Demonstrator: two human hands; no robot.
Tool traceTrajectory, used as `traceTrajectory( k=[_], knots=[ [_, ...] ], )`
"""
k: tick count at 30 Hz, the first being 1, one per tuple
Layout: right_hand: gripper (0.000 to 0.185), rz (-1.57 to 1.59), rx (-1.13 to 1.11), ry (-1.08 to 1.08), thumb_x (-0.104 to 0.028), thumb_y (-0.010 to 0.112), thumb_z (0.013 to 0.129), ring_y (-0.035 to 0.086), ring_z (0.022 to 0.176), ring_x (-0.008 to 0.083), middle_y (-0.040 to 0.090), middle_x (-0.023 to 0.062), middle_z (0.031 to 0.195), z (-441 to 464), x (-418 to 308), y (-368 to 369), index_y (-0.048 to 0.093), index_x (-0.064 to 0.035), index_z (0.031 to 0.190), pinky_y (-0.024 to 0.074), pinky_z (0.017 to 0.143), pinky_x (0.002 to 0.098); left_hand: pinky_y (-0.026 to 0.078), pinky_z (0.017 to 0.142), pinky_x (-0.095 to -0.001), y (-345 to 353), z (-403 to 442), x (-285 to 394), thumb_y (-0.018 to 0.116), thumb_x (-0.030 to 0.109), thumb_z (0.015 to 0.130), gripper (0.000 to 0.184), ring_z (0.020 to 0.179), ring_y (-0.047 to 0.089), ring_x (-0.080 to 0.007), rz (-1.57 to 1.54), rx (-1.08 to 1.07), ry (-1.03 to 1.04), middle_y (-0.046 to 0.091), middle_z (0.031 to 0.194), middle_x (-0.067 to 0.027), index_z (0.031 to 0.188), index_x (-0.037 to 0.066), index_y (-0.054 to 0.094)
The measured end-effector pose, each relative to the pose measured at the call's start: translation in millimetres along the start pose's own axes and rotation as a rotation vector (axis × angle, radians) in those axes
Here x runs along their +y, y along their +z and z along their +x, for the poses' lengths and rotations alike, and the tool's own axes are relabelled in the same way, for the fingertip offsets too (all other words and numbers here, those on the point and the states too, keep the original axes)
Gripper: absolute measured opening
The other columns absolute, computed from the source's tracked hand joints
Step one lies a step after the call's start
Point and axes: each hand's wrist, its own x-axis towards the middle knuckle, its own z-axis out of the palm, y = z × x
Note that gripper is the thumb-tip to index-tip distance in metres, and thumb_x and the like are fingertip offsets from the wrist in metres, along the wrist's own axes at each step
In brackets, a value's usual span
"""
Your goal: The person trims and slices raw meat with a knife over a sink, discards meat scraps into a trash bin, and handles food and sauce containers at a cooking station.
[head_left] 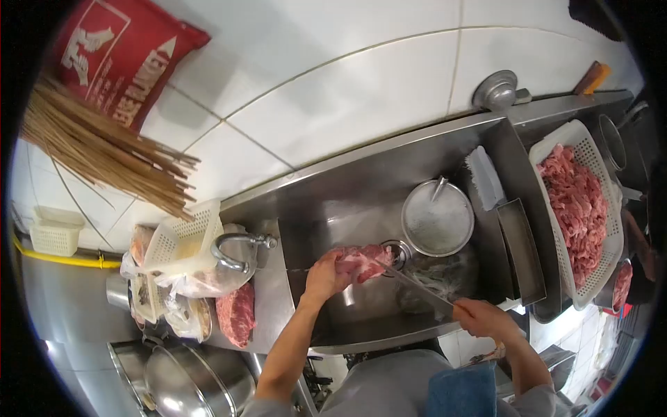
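Observation:
Over the steel sink [316, 229], my left hand [324, 279] grips a piece of raw meat [365, 263] from its left end. A long knife [424, 292] is in my right hand [484, 320], fingers wrapped round the handle, which they mostly hide. The blade slants up and left, its tip end at the right part of the meat; whether it touches or cuts in, I cannot tell. Beyond the meat stands a round metal pot [438, 217] of foamy liquid with a handle sticking out. A clear plastic bag [445, 278] lies in the sink below the pot.
To the right, a white perforated basket [617, 229] holds sliced raw meat [573, 201]. Left of the sink are a faucet [235, 251], a large raw meat piece [236, 315] and white plastic baskets [180, 240]. A bundle of thin sticks [104, 142] juts out at upper left.

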Motion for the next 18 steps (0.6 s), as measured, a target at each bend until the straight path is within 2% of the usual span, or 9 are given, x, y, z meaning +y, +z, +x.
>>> traceTrajectory(
  k=[3,6,8,9,11,12,15,18],
  knots=[
    [0.032,0.164,0.072,-0.104,-0.029,0.051,0.098,0.065,0.074,0.0327,0.065,0.0161,0.08,4,-7,3,0.058,-0.0082,0.121,0.0489,0.069,0.0423,0.051,0.089,-0.0453,12,-9,-16,0.075,0.028,0.072,0.05,0.107,0.06,-0.0378,0.058,-0.012,-0.023,0.06,0.12,-0.0155,0.115,0.01,0.058],
    [0.028,0.149,0.151,-0.345,-0.029,0.052,0.098,0.063,0.068,0.0296,0.063,0.0142,0.075,54,-13,22,0.057,-0.0063,0.115,0.0483,0.066,0.0412,0.051,0.088,-0.048,37,-21,-33,0.076,0.03,0.071,0.05,0.107,0.058,-0.0395,0.101,0.04,-0.044,0.058,0.119,-0.0137,0.113,0.01,0.056],
    [0.027,0.196,0.02,-0.22,-0.029,0.052,0.098,0.062,0.068,0.0303,0.063,0.0148,0.076,85,-29,29,0.056,-0.0053,0.111,0.0477,0.065,0.0416,0.051,0.088,-0.0489,42,-27,-13,0.077,0.029,0.069,0.052,0.106,0.058,-0.0403,0.187,0.109,-0.112,0.059,0.116,-0.014,0.112,0.008,0.056],
    [0.027,0.222,-0.044,-0.156,-0.029,0.052,0.099,0.062,0.068,0.0306,0.063,0.015,0.076,97,-35,34,0.055,-0.0048,0.109,0.0474,0.065,0.0417,0.051,0.087,-0.0494,48,-27,-13,0.076,0.028,0.071,0.049,0.105,0.058,-0.04,0.226,0.184,-0.057,0.059,0.114,-0.0141,0.111,0.008,0.055],
    [0.026,0.172,0.058,-0.278,-0.029,0.051,0.099,0.062,0.068,0.0332,0.063,0.0168,0.076,119,-42,46,0.054,-0.0047,0.107,0.0471,0.064,0.0426,0.051,0.085,-0.0505,59,-20,-17,0.073,0.026,0.073,0.043,0.102,0.057,-0.0394,0.305,0.337,0.064,0.06,0.11,-0.0143,0.108,0.008,0.055],
    [0.025,0.145,0.112,-0.339,-0.029,0.051,0.099,0.062,0.068,0.0345,0.063,0.0176,0.076,129,-45,50,0.054,-0.0046,0.106,0.0469,0.064,0.0431,0.052,0.082,-0.051,56,-13,-16,0.067,0.022,0.078,0.04,0.099,0.06,-0.0412,0.221,0.304,0.072,0.065,0.102,-0.0158,0.113,0.007,0.055],
    [0.023,0.26,0.127,-0.368,-0.028,0.051,0.098,0.062,0.072,0.0403,0.063,0.0216,0.078,155,-56,63,0.051,-0.0051,0.104,0.0466,0.064,0.0467,0.052,0.082,-0.0498,39,0,1,0.061,0.019,0.081,0.04,0.093,0.064,-0.0416,0.107,0.075,-0.151,0.068,0.096,-0.0186,0.118,0.006,0.055],
    [0.021,0.059,0.276,-0.473,-0.025,0.051,0.098,0.062,0.075,0.0439,0.063,0.0229,0.077,171,-58,83,0.049,-0.0051,0.104,0.0452,0.064,0.051,0.053,0.082,-0.0475,37,5,-8,0.06,0.019,0.082,0.038,0.088,0.066,-0.0401,-0.059,0.102,-0.077,0.069,0.096,-0.0203,0.117,0.003,0.058]
  ],
)
